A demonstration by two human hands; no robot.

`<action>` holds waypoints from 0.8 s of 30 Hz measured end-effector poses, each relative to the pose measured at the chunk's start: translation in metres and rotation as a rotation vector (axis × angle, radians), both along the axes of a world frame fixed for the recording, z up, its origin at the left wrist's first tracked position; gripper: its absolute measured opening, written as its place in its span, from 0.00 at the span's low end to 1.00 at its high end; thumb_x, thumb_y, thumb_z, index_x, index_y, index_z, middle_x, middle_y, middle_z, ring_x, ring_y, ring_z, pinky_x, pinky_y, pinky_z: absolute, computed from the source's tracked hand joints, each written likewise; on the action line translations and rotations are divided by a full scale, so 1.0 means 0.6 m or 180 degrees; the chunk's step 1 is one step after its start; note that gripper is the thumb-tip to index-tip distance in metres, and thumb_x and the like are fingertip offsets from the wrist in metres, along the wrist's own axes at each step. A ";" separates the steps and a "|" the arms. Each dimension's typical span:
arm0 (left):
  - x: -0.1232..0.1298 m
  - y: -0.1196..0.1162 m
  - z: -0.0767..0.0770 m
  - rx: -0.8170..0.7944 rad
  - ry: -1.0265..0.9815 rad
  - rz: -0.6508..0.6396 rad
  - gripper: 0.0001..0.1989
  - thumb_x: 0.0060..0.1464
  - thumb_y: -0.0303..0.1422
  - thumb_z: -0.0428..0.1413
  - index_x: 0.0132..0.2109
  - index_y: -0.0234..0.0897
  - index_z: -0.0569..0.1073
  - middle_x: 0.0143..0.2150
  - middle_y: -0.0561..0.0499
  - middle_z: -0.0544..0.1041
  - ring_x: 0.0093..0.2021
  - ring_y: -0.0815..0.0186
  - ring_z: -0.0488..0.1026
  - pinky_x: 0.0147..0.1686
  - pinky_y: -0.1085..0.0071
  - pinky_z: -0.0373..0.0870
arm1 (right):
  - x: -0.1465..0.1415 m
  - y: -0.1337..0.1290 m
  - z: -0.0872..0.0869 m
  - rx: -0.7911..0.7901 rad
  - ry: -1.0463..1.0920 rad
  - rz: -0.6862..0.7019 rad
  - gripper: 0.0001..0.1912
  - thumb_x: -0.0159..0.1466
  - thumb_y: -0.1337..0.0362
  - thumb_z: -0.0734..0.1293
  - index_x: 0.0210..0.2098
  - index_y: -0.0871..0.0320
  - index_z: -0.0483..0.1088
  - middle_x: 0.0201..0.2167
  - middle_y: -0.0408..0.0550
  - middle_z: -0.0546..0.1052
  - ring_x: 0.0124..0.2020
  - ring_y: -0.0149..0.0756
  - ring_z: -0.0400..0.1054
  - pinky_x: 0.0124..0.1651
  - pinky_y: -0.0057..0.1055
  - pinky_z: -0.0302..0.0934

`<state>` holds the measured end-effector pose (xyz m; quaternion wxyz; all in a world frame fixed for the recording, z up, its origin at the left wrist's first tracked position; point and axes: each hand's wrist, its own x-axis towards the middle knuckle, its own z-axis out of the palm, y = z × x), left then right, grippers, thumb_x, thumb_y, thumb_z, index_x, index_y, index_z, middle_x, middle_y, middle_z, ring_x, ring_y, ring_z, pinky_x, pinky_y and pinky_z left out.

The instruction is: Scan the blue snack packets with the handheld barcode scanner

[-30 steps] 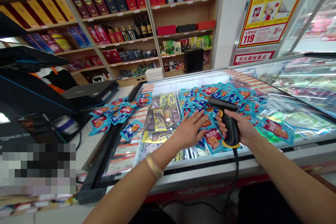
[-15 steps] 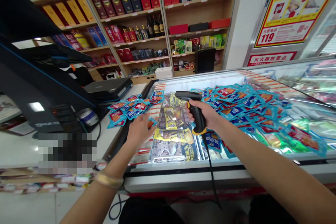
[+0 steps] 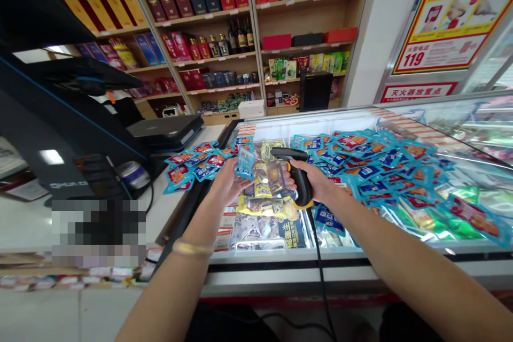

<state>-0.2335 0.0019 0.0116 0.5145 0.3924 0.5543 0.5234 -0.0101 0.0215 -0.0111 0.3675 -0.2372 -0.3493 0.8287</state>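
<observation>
My right hand (image 3: 315, 179) is wrapped round the grip of a black and yellow barcode scanner (image 3: 301, 181), its head pointing left over the glass top. A black cord hangs from the handle down past the edge. Between the fingers of my left hand (image 3: 229, 184), a small light-blue snack packet (image 3: 245, 163) is held up, just left of the scanner's head. To the left lies a small group of blue and red snack packets (image 3: 205, 163). On the right a large heap of similar packets (image 3: 368, 157) covers the glass.
Bagged goods (image 3: 264, 214) show through the glass of the chest freezer (image 3: 276, 264). At left, a dark checkout machine (image 3: 76, 117) and a flat black device (image 3: 164, 131) stand on a white counter (image 3: 160, 214). Shelves (image 3: 224, 67) of boxes and bottles line the back.
My left hand has moved right and up, lifting the light-blue packet near the scanner. My right hand keeps the scanner in almost the same place. The view has shifted slightly.
</observation>
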 end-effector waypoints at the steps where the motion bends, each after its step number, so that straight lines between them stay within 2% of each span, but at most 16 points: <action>1: 0.011 0.007 -0.001 -0.0084 -0.0518 -0.0119 0.19 0.54 0.45 0.49 0.42 0.36 0.75 0.35 0.44 0.80 0.37 0.58 0.78 0.41 0.57 0.75 | 0.000 0.000 0.000 0.0009 0.0040 -0.0010 0.12 0.58 0.58 0.68 0.28 0.62 0.68 0.23 0.44 0.68 0.21 0.26 0.59 0.22 0.22 0.57; 3: 0.028 0.017 -0.008 -0.0186 -0.1198 -0.0210 0.17 0.56 0.41 0.46 0.41 0.35 0.74 0.35 0.44 0.80 0.38 0.58 0.78 0.43 0.54 0.75 | 0.002 -0.002 0.002 0.0036 0.0086 -0.0036 0.11 0.58 0.58 0.68 0.29 0.62 0.68 0.24 0.44 0.68 0.21 0.25 0.59 0.22 0.21 0.58; 6: 0.040 0.024 -0.029 -0.0226 -0.1576 -0.0140 0.14 0.57 0.37 0.46 0.41 0.34 0.73 0.36 0.44 0.80 0.40 0.59 0.78 0.46 0.53 0.74 | 0.004 -0.007 0.008 0.0050 0.0048 0.0011 0.11 0.58 0.58 0.69 0.29 0.61 0.68 0.23 0.43 0.68 0.20 0.25 0.59 0.21 0.21 0.57; 11: 0.045 0.018 -0.045 0.0105 -0.1526 -0.0066 0.11 0.54 0.37 0.53 0.42 0.38 0.72 0.37 0.49 0.80 0.40 0.61 0.78 0.52 0.50 0.71 | 0.005 -0.014 0.015 -0.0011 -0.0129 0.0077 0.13 0.59 0.58 0.69 0.27 0.61 0.67 0.21 0.43 0.67 0.20 0.25 0.59 0.21 0.22 0.58; 18: 0.059 0.006 -0.034 0.0188 -0.1183 -0.0238 0.12 0.49 0.41 0.58 0.35 0.38 0.72 0.31 0.52 0.78 0.38 0.61 0.77 0.52 0.51 0.70 | 0.001 -0.020 0.022 0.0003 -0.0165 0.0024 0.12 0.59 0.58 0.69 0.27 0.62 0.68 0.21 0.42 0.68 0.19 0.25 0.59 0.21 0.22 0.58; 24: 0.062 0.000 -0.032 0.0326 -0.0992 -0.0356 0.15 0.49 0.45 0.59 0.36 0.38 0.72 0.32 0.51 0.78 0.39 0.61 0.77 0.49 0.54 0.71 | 0.002 -0.020 0.022 -0.0011 -0.0217 0.0053 0.13 0.58 0.58 0.69 0.26 0.62 0.68 0.21 0.42 0.67 0.19 0.25 0.59 0.20 0.22 0.57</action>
